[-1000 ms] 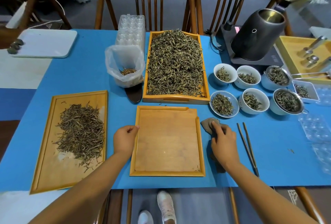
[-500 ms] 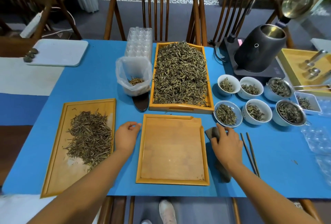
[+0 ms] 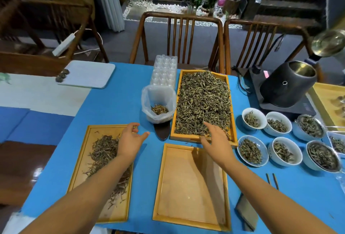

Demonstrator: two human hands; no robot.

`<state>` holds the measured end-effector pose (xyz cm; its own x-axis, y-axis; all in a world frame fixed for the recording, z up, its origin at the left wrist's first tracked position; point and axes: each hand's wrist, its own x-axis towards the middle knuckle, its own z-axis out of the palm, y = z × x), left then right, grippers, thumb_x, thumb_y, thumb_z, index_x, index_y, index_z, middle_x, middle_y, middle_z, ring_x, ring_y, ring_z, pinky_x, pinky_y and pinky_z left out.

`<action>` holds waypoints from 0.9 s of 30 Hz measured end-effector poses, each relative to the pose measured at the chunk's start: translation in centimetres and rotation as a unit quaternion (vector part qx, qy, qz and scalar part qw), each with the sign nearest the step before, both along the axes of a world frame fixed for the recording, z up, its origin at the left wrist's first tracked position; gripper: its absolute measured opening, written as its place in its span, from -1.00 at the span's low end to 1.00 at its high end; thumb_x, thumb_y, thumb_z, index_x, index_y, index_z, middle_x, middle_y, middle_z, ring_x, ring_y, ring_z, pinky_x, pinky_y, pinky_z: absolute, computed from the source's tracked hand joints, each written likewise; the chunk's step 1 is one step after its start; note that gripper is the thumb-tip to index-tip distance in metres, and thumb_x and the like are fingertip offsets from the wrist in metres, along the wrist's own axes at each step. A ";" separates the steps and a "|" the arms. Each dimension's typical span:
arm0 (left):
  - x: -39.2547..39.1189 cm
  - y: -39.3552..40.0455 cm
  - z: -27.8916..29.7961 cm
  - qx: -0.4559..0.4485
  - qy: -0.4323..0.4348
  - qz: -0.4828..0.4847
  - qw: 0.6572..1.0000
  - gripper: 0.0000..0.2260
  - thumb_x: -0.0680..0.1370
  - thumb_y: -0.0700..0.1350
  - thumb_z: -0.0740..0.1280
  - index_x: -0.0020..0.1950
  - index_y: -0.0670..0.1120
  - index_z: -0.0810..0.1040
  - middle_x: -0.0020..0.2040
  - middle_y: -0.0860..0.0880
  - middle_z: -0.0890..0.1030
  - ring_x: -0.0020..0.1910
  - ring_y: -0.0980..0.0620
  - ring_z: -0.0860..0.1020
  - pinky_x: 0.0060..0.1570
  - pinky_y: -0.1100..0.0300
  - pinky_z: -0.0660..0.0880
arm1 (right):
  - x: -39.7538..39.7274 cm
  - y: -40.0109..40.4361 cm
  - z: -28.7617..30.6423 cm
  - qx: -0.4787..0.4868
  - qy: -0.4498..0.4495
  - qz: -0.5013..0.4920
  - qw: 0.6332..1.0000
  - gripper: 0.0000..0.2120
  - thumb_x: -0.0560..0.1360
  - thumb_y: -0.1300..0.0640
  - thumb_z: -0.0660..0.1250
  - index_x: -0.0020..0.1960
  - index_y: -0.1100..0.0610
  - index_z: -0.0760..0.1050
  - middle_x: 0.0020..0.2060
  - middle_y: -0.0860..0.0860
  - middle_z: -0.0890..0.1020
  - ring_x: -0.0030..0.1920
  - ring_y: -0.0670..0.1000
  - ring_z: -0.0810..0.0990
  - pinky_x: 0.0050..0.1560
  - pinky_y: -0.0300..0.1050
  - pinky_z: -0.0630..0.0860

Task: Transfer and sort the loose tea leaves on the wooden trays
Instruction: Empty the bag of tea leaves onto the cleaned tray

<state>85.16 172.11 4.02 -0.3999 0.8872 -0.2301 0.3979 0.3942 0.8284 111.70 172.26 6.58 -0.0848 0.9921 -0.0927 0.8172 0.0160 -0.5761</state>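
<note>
The right hand [image 3: 216,136], fingers spread, reaches the heaped tea tray [image 3: 231,136]; contact seems likely. A small scoop is best lifted gently.

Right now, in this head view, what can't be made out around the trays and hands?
- Right hand: whether its fingertips touch the leaves in the full tray; the hand itself hides the contact.
- Left tray: part of its leaves, hidden by the left hand and forearm.
- Yellow tray at far right: cut off by the frame edge, contents blurred.
</note>
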 end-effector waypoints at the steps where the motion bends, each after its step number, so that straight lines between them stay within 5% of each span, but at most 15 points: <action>1: -0.2 0.4 0.0 0.001 -0.008 -0.008 1.000 -0.57 0.43 -0.09 0.47 0.23 -0.13 0.44 0.10 -0.12 0.50 -0.02 -0.08 0.53 -0.19 0.15 0.40 | -0.6 0.7 0.0 -0.006 0.009 0.009 1.000 -0.50 0.54 0.08 0.22 0.45 0.04 0.19 0.33 0.04 0.40 0.33 0.04 0.32 0.29 -0.05 0.30; 7: -2.4 3.4 -1.3 -0.018 0.054 -0.115 0.992 -0.43 0.36 -0.04 0.52 0.31 -0.06 0.39 0.10 -0.02 0.45 0.05 0.05 0.47 -0.01 0.19 0.37 | -3.1 5.2 -0.8 -0.043 0.013 0.110 0.993 -0.39 0.50 -0.03 0.30 0.47 0.02 0.16 0.39 0.04 0.35 0.40 0.05 0.27 0.35 -0.05 0.26; 16: -3.4 7.9 -3.4 -0.065 0.206 -0.239 0.947 -0.26 0.35 0.07 0.50 0.44 -0.05 0.26 0.36 -0.08 0.40 0.32 -0.08 0.41 0.25 0.03 0.38 | -6.0 10.7 -3.1 0.110 -0.224 0.268 0.931 -0.39 0.45 -0.25 0.22 0.32 0.15 0.36 0.20 0.05 0.47 0.27 0.08 0.36 0.37 -0.06 0.20; 20: -2.6 9.6 -3.6 -0.055 0.126 -0.250 0.958 -0.37 0.33 -0.03 0.54 0.35 -0.05 0.40 0.25 -0.01 0.46 0.24 0.01 0.45 0.21 0.11 0.42 | -7.1 11.9 -3.7 0.107 -0.232 0.272 0.928 -0.36 0.46 -0.28 0.18 0.34 0.16 0.34 0.21 0.08 0.47 0.27 0.10 0.35 0.36 -0.03 0.18; 23: -2.0 10.3 -3.7 -0.033 0.045 -0.256 0.965 -0.58 0.31 -0.18 0.55 0.12 -0.04 0.54 0.03 0.02 0.60 -0.01 0.20 0.55 -0.03 0.28 0.47 | -7.5 12.4 -4.1 0.094 -0.238 0.273 0.927 -0.36 0.46 -0.27 0.18 0.35 0.15 0.32 0.24 0.09 0.46 0.29 0.11 0.33 0.36 -0.03 0.15; 27: -1.5 10.5 -3.8 -0.025 -0.011 -0.244 0.969 -0.53 0.29 -0.30 0.55 0.00 0.11 0.47 -0.14 0.23 0.55 -0.20 0.43 0.53 -0.25 0.61 0.39 | -7.7 12.8 -4.5 0.076 -0.237 0.276 0.928 -0.37 0.46 -0.24 0.22 0.36 0.16 0.32 0.25 0.10 0.44 0.31 0.11 0.31 0.38 -0.03 0.13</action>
<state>83.64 182.64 0.22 0.0706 0.9570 -0.2814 0.5289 0.2033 0.8240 103.95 185.02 2.12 -0.5696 0.8142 -0.1128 0.8215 0.5593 -0.1110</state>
